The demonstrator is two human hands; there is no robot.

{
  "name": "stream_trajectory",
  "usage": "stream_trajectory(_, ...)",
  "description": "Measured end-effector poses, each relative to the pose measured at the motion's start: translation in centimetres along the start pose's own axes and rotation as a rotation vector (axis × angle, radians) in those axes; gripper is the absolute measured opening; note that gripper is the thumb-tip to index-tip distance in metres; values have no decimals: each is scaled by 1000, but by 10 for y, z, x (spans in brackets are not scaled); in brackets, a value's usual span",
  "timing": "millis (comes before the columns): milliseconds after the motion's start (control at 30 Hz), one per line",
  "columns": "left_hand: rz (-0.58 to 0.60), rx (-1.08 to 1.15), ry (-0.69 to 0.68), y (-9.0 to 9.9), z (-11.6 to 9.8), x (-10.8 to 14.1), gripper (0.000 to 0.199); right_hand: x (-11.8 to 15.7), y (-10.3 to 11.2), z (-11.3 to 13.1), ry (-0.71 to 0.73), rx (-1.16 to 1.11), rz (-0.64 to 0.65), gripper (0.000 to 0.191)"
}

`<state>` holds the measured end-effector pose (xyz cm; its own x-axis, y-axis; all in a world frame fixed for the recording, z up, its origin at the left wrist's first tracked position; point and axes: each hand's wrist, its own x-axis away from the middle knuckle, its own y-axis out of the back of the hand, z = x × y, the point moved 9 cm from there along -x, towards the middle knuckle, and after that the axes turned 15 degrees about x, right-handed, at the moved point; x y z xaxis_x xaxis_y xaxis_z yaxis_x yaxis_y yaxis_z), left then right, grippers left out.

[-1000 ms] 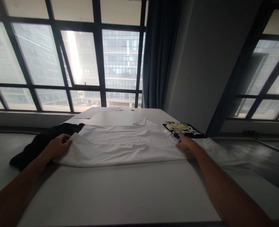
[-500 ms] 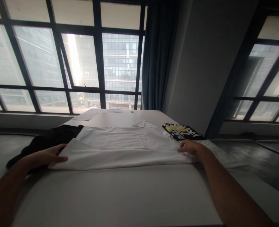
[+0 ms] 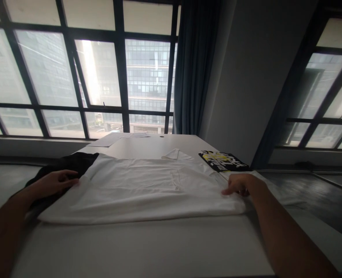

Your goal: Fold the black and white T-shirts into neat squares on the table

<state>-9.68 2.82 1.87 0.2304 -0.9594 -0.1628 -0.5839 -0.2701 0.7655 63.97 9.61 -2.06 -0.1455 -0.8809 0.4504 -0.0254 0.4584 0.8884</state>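
A white garment [image 3: 148, 189] lies spread across the white table [image 3: 148, 247], with a pointed fold of cloth at its far edge. At its left edge is my left hand [image 3: 58, 181], thumb and fingers apart, the fingertips touching the cloth beside a black cloth [image 3: 78, 162]. My right hand [image 3: 240, 184] is closed on the garment's right edge, fingers curled under and partly hidden. Just beyond my right hand lies a black folded cloth with a white and yellow print [image 3: 223, 160].
Sheets of paper [image 3: 105, 142] lie at the table's far left. Past the table stand a large window [image 3: 148, 77], a dark blue curtain [image 3: 191, 77] and a grey wall pillar [image 3: 246, 85]. Pale cloth [image 3: 272, 189] hangs over the right side.
The garment's near edge has come toward me and its lower left corner now reaches farther left. My left hand has moved up and slightly left; my right hand has shifted slightly right.
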Motion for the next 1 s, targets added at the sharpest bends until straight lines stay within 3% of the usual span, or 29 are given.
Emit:
stream_trajectory(67, -48, -74, -63, 4, -21, -10, 76, 1, 20, 17, 59, 10, -212, 43)
stream_trajectory(133, -1, -59, -178, -6, -43, -14, 72, 3, 41, 45, 167, 17, -499, 41)
stream_trajectory(200, 102, -18, -257, -21, -54, -11, 69, 2, 48, 74, 254, 13, -676, 44)
stream_trajectory(300, 182, 0, -259, -35, -54, -6, 63, -13, 39, 103, 302, 9, -702, 53)
stream_trajectory(367, 178, -11, -271, -34, -54, -4, 53, -20, 34, 109, 278, 9, -692, 52)
stream_trajectory(467, 30, -38, -330, -17, -62, -2, 43, -17, 39, 112, 261, 4, -765, 36)
stream_trajectory(567, -148, -76, -344, -1, -67, -1, 43, 5, 58, 108, 234, -51, -989, 25)
stream_trajectory(633, -178, -100, -318, -1, -64, -2, 44, 17, 66, 101, 163, -78, -1120, 27)
stream_trajectory(700, -149, -121, -289, -7, -58, -4, 42, 19, 66, 98, 92, -45, -1139, 30)
stream_trajectory(833, -125, -231, -316, -17, -60, -4, 38, 6, 56, 103, 55, 102, -976, 35)
stream_trajectory(933, -179, -301, -398, -20, -79, 2, 39, 9, 55, 118, 155, 116, -949, 36)
stream_trajectory(1000, -115, -251, -469, -34, -95, 7, 41, 14, 51, 135, 278, 95, -932, 37)
